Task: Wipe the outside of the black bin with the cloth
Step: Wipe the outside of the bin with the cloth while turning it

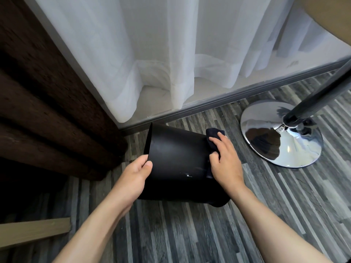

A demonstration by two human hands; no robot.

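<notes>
Curtain (133, 54), sheer and white, fills the upper part of the view and hangs down to a grey sill; dark brown drape (47, 111) falls in heavy folds at the left; the floor (190, 234) is grey striped planking. A chrome disc base (281, 133) with a dark pole stands on the floor at the right, near the bin but apart from it.

The black bin (176, 160) is tipped on its side between the two hands, its open rim toward the left and its bottom toward the right (a small pale speck shows on its wall). The left hand (133, 177) grasps the rim, thumb on the outer wall and fingers hidden inside. The right hand (226, 160) presses a dark cloth (213, 137) against the bin's bottom end, fingers spread flat over it; the cloth bunches above and below the hand.
</notes>
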